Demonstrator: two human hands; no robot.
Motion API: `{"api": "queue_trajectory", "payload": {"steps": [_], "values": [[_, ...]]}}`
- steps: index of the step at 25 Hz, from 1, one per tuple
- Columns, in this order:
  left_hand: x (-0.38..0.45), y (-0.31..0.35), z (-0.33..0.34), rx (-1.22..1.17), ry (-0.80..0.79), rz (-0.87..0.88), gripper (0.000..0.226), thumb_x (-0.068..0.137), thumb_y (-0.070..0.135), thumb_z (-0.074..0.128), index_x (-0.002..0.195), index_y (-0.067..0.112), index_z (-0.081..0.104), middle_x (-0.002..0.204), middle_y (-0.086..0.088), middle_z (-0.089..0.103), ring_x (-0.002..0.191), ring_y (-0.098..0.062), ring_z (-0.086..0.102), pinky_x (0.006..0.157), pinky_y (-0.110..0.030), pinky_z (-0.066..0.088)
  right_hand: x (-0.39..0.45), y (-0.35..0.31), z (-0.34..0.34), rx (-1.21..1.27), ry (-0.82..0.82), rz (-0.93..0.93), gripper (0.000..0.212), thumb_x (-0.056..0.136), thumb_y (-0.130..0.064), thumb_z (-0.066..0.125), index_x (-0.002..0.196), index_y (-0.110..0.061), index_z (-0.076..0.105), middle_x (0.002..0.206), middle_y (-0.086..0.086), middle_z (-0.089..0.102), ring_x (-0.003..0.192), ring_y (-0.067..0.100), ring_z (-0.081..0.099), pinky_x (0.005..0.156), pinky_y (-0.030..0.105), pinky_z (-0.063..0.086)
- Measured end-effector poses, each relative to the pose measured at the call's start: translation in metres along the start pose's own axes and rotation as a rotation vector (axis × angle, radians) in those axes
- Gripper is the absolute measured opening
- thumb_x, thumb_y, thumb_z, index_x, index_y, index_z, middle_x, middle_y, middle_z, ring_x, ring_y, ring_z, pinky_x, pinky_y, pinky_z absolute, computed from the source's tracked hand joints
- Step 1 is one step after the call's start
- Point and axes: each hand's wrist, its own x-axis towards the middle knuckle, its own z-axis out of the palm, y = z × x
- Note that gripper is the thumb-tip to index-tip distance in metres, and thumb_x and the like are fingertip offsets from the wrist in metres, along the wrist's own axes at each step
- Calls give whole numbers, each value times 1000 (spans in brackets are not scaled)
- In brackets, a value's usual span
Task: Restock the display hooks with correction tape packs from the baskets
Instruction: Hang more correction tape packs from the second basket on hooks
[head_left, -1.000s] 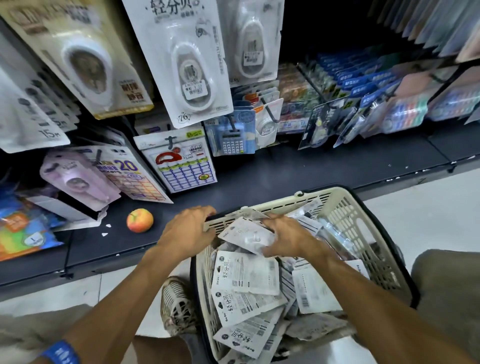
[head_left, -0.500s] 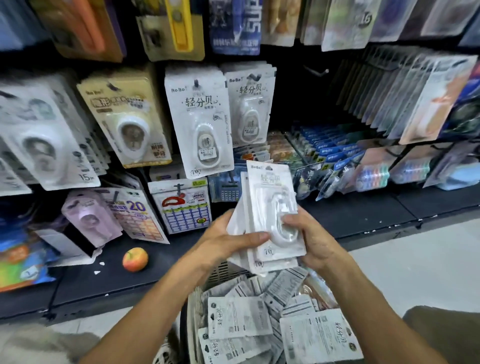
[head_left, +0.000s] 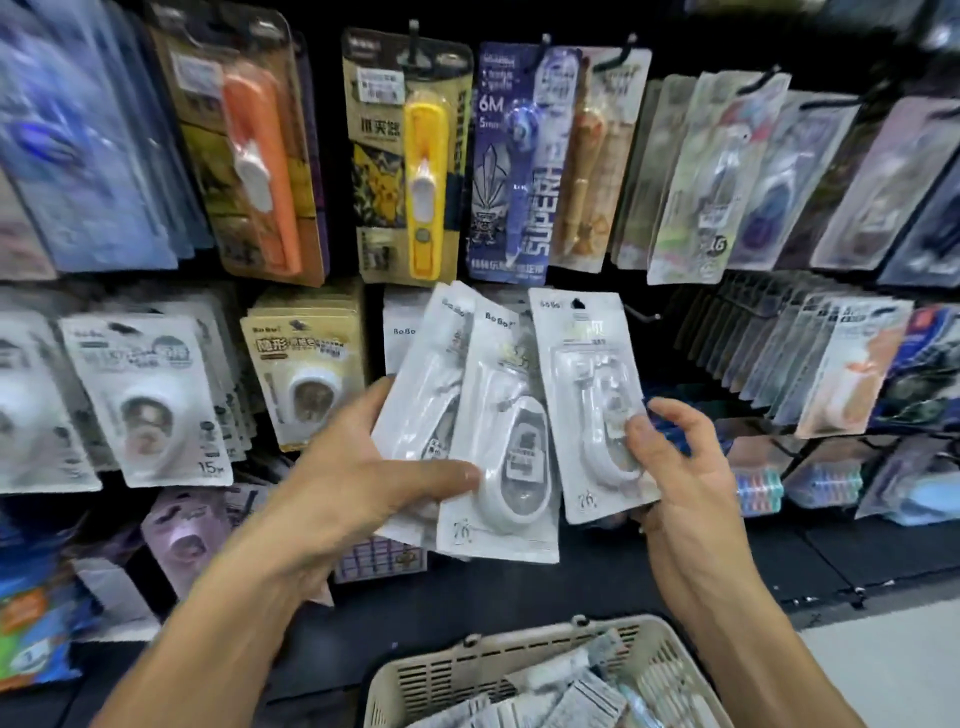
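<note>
— What did the left hand (head_left: 358, 467) hold?
— It gripped fanned white blister-card correction tape packs (head_left: 498, 431) before the hooks.
— And the right hand (head_left: 675, 467)?
— It pinched one white pack (head_left: 587, 395), above the beige slotted plastic basket (head_left: 467, 670).

The packs (head_left: 498, 447) fanned in the left hand (head_left: 343, 488) overlap, so only the front one shows its whole blister; how many lie behind cannot be told. The left fingers are hidden behind the fan, with only the thumb on its face. The right hand (head_left: 691, 467) covers the lower right corner of the single pack (head_left: 587, 400), and glare washes out that pack's print. The basket (head_left: 467, 670) is cut off by the bottom edge, its contents blurred. Hanging packs at the far left (head_left: 78, 171) and far right (head_left: 883, 182) are smeared, their labels unreadable. Both forearms leave the frame at the bottom.
</note>
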Motion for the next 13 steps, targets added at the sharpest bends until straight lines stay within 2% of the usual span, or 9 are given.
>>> {"api": "queue_trajectory", "payload": {"steps": [1,3,6,8,10,12,13], "values": [[0,5,-11,4,51,27,62,48,19,93,100,47,71,102,5,80,89,-18,78,67,-32,63,4,-2,3,-76,21,-18,41,70,-50,83,102,-31,65,89,-4,76,70,12,69,46,30,55],[1,9,-26,-20,122,45,62,51,16,90,105,39,72,102,2,80,90,-23,78,69,-39,63,13,-6,10,-227,72,-36,26,77,-47,79,95,-35,65,90,1,76,68,15,66,43,30,51],[5,10,-38,-49,147,41,73,45,17,90,115,25,69,105,-5,80,91,-31,77,77,-48,62,19,-5,12,-370,126,-99,12,85,-40,77,90,-36,67,91,-1,76,79,12,71,61,26,51],[7,11,-40,-82,138,58,74,40,23,90,111,24,72,104,-7,80,90,-31,78,68,-42,64,15,0,12,-402,133,-106,14,84,-43,77,93,-39,68,93,-7,76,85,8,71,69,28,49],[8,12,-39,-111,118,76,71,40,25,91,108,26,74,105,-8,79,90,-30,78,63,-32,63,14,5,14,-407,133,-52,16,84,-44,76,99,-42,70,98,-10,74,78,12,67,63,29,50],[9,11,-37,-129,104,74,71,40,25,92,108,29,74,106,-7,79,93,-29,77,64,-32,63,14,6,20,-317,99,57,21,88,-32,76,107,-41,72,104,-7,70,59,15,62,50,24,48],[10,10,-35,-135,103,70,72,40,25,92,109,31,74,106,-6,79,93,-29,77,65,-32,63,13,6,24,-310,80,84,27,90,-26,74,112,-42,69,109,-8,68,58,13,65,50,21,50]]}}
